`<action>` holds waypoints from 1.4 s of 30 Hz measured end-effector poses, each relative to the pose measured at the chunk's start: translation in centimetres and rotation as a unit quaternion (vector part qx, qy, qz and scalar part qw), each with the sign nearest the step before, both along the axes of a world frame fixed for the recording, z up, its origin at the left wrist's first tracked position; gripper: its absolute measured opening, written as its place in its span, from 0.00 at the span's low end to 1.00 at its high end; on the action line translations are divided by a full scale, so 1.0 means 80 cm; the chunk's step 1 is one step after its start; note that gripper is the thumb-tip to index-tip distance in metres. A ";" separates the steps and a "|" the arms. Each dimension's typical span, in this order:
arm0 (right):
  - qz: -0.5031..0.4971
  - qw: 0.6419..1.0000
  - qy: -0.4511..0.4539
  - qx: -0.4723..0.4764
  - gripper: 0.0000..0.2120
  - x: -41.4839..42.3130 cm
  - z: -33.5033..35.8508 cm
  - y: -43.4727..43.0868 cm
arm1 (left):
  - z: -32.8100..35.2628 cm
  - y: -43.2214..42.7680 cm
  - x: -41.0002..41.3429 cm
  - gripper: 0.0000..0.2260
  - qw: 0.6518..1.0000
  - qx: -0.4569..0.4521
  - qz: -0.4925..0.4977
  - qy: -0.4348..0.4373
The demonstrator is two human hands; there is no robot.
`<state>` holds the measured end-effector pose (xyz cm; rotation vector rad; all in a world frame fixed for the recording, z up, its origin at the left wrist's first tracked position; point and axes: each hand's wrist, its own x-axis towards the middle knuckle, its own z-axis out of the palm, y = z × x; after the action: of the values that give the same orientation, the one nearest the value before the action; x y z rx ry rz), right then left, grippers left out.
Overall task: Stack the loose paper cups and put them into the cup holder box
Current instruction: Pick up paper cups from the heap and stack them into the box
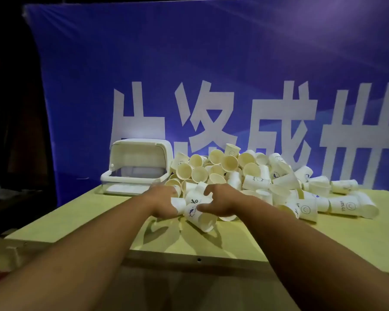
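Backing the yellow-green table (99,217) is a blue banner (189,63); at twelve o'clock, cups (194,199) are clasped by the left hand (163,202) and the right hand (220,202).

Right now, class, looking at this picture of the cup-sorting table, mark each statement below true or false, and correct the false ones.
1. The white plastic cup holder box stands left of the heap of white paper cups. True.
2. The box's lid is shut. False: it is raised open.
3. Both bare hands, the left hand and the right hand, reach into the near edge of the heap. True.
4. The cups stand upright in neat rows. False: they lie tumbled at all angles.
5. The pale yellow-green table stands before a red wall. False: a blue banner with white characters hangs behind.
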<state>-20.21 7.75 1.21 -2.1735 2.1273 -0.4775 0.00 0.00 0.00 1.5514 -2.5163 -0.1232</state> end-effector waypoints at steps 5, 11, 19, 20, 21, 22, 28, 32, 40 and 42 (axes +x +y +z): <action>-0.024 0.999 0.015 0.033 0.37 0.007 -0.025 -0.017 | -0.026 -0.024 0.003 0.35 0.999 0.005 0.035 0.003; -0.014 0.999 0.033 0.041 0.35 0.010 -0.036 -0.033 | -0.048 -0.045 0.009 0.26 0.998 -0.019 0.045 0.040; 0.023 0.988 -0.149 -0.039 0.28 0.023 -0.016 -0.061 | -0.031 -0.056 0.049 0.28 0.980 -0.071 0.013 0.184; 0.019 0.983 -0.174 -0.049 0.29 0.026 -0.014 -0.065 | -0.028 -0.058 0.054 0.27 0.975 -0.083 0.018 0.207; 0.010 0.978 -0.198 -0.066 0.28 0.030 -0.012 -0.071 | -0.025 -0.061 0.060 0.27 0.968 -0.095 0.024 0.230; 0.000 0.971 -0.223 -0.085 0.27 0.033 -0.011 -0.077 | -0.025 -0.065 0.065 0.26 0.962 -0.107 0.031 0.251; -0.029 0.922 -0.343 -0.178 0.24 0.061 -0.009 -0.126 | -0.030 -0.105 0.086 0.29 0.903 -0.142 0.080 0.397; -0.043 0.898 -0.380 -0.217 0.27 0.082 -0.013 -0.171 | -0.028 -0.140 0.086 0.28 0.871 -0.160 0.093 0.456; -0.080 0.898 -0.334 -0.275 0.30 0.104 0.015 -0.245 | -0.012 -0.217 0.068 0.27 0.831 -0.205 0.110 0.506; -0.083 0.899 -0.332 -0.274 0.30 0.107 0.023 -0.261 | -0.008 -0.234 0.066 0.28 0.834 -0.199 0.121 0.501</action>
<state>-11.62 -13.10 3.05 -1.6250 1.9049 -1.7215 5.26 -18.74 -0.64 1.1515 -1.3983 -0.2687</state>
